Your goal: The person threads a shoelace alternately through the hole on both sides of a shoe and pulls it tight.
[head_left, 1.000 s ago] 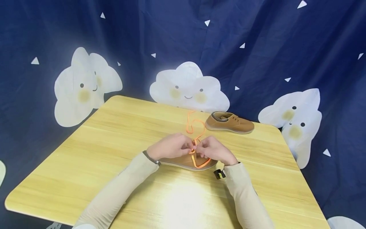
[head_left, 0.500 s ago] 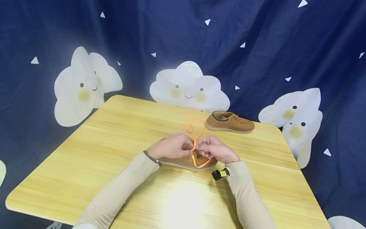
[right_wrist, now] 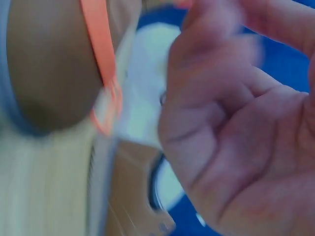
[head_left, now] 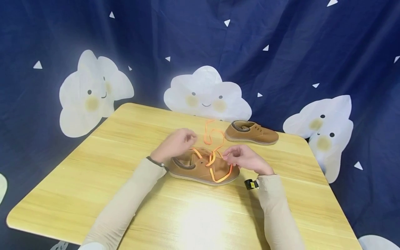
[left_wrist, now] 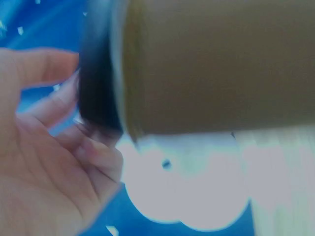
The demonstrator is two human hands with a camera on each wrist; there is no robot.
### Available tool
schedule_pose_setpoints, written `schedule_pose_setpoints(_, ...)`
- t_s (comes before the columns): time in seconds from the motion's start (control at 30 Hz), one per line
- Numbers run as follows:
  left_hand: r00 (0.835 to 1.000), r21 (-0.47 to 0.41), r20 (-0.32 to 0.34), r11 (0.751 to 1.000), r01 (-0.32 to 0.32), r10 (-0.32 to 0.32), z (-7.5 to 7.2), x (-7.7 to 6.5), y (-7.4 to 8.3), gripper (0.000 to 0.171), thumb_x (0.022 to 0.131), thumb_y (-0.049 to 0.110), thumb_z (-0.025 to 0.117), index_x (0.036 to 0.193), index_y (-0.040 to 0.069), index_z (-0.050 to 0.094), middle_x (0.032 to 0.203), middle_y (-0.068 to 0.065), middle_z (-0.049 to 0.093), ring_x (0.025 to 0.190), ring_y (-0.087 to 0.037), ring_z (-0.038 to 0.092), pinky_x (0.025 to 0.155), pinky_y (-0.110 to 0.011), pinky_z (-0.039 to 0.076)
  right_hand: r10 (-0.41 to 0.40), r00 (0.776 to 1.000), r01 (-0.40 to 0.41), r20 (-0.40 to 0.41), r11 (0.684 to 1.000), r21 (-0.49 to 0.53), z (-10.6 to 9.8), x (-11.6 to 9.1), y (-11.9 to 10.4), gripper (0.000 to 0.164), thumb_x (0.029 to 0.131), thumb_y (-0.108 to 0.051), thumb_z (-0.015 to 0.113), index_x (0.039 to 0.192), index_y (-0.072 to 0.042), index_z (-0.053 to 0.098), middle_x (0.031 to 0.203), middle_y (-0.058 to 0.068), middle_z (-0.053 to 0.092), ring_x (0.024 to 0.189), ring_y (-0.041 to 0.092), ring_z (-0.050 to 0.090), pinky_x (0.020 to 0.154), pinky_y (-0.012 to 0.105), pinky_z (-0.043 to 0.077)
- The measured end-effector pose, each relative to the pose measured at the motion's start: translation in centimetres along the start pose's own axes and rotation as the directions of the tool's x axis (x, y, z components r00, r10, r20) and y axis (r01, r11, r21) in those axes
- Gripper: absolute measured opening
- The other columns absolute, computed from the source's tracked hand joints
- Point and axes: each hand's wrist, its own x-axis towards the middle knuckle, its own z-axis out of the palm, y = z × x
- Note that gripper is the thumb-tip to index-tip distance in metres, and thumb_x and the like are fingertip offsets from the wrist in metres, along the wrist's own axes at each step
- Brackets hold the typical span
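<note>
A brown shoe (head_left: 187, 173), toe to the right, lies in front of me with an orange shoelace (head_left: 221, 180) threaded through part of it. My right hand (head_left: 247, 159) pinches the lace above the toe; a bit of orange shows by its fingertips in the right wrist view. Over the heel opening, my left hand (head_left: 175, 145) is raised with bent fingers. A piece of lace runs from the eyelets towards it, but its fingertips are hidden behind the shoe collar (left_wrist: 101, 69) in the left wrist view, so I cannot tell whether it holds any.
A second brown shoe (head_left: 253, 133), with no lace visible, stands at the far right of the wooden table (head_left: 93, 173). A loose length of orange lace curls on the tabletop behind the near shoe. A dark blue curtain (head_left: 143, 41) hangs behind the table.
My left hand has moved up and left, away from the eyelets, uncovering the shoe's opening. My right hand has drawn back to the right with the lace.
</note>
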Motion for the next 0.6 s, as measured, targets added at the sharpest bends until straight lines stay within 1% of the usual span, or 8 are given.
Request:
schedule_pose_setpoints(0.07,0.998,-0.008,0.016,0.998,0.066,-0.066,-0.9,0.0,-1.4,0.04,0.108,0.032,0.051,0.13,0.003,0.067,0.113,-0.014,0.074,0.086,-0.023,0.071,0.082,-0.039,0.058,-0.026,0.999,0.025,-0.019,0.997,-0.076,-0.9,-0.5,0.5,0.03,0.094,-0.012,0.071,0.119,0.004,0.067,0.098,0.015,0.074,0.086,0.021,0.066,0.075,0.034,0.055)
schedule_pose_setpoints(0.17,0.983,-0.098,0.149,0.988,0.121,-0.106,-1.5,0.0,-3.6,0.048,0.111,0.038,0.044,0.137,0.002,0.062,0.127,-0.021,0.071,0.113,-0.033,0.071,0.102,-0.049,0.055,0.001,1.0,0.003,0.025,0.988,-0.156,-1.8,-1.0,1.6,0.052,0.088,-0.017,0.081,0.131,0.005,0.061,0.124,0.023,0.069,0.113,0.035,0.064,0.1,0.048,0.053)
schedule_pose_setpoints(0.23,0.961,-0.209,0.259,0.967,0.148,-0.091,-1.5,0.0,-4.8,0.049,0.111,0.04,0.04,0.141,0.005,0.06,0.138,-0.019,0.067,0.123,-0.036,0.068,0.108,-0.053,0.052,0.028,0.995,-0.011,0.092,0.984,-0.178,-2.1,-1.1,2.5,0.069,0.082,-0.019,0.087,0.138,0.006,0.055,0.136,0.026,0.062,0.122,0.042,0.06,0.104,0.053,0.05)
schedule_pose_setpoints(0.33,0.931,-0.361,0.364,0.916,0.177,-0.036,-1.1,0.2,-6.2,0.047,0.112,0.039,0.039,0.144,0.011,0.059,0.153,-0.013,0.056,0.143,-0.037,0.052,0.118,-0.058,0.04,0.072,0.977,-0.05,0.201,0.992,-0.114,-1.9,-0.6,3.6,0.078,0.079,-0.015,0.09,0.143,0.008,0.05,0.138,0.026,0.06,0.119,0.038,0.065,0.099,0.041,0.055)
schedule_pose_setpoints(0.4,0.918,-0.455,0.396,0.87,0.191,0.005,-0.6,0.4,-6.8,0.044,0.112,0.034,0.039,0.144,0.011,0.06,0.156,-0.011,0.053,0.15,-0.036,0.043,0.123,-0.057,0.032,0.055,0.965,-0.044,0.255,0.998,-0.051,-1.7,-0.3,4.0,0.075,0.079,-0.009,0.089,0.14,0.01,0.051,0.132,0.026,0.062,0.108,0.032,0.071,0.09,0.031,0.057)
schedule_pose_setpoints(0.47,0.918,-0.524,0.396,0.827,0.201,0.028,0.0,0.6,-7.3,0.042,0.112,0.029,0.04,0.143,0.008,0.06,0.155,-0.012,0.054,0.152,-0.035,0.04,0.127,-0.055,0.026,0.042,0.957,-0.044,0.287,0.999,0.0,-1.4,0.0,4.2,0.071,0.079,-0.006,0.088,0.138,0.011,0.052,0.127,0.024,0.063,0.1,0.026,0.074,0.085,0.025,0.057)
schedule_pose_setpoints(0.57,0.917,-0.637,0.397,0.71,0.301,-0.033,0.9,1.0,-7.6,0.038,0.109,0.026,0.049,0.139,0.005,0.063,0.147,-0.011,0.061,0.148,-0.03,0.045,0.129,-0.051,0.022,0.018,0.956,-0.025,0.293,0.999,0.021,-1.2,0.2,4.2,0.068,0.079,-0.004,0.087,0.136,0.012,0.054,0.125,0.023,0.06,0.097,0.021,0.073,0.082,0.022,0.057)
schedule_pose_setpoints(0.6,0.922,-0.657,0.383,0.683,0.319,-0.062,1.1,1.1,-7.6,0.037,0.108,0.025,0.053,0.137,0.005,0.064,0.144,-0.01,0.064,0.145,-0.029,0.049,0.128,-0.051,0.023,0.01,0.957,-0.016,0.291,1.0,0.02,-1.2,0.2,4.3,0.067,0.079,-0.004,0.087,0.136,0.012,0.055,0.126,0.023,0.06,0.098,0.02,0.072,0.083,0.022,0.057)
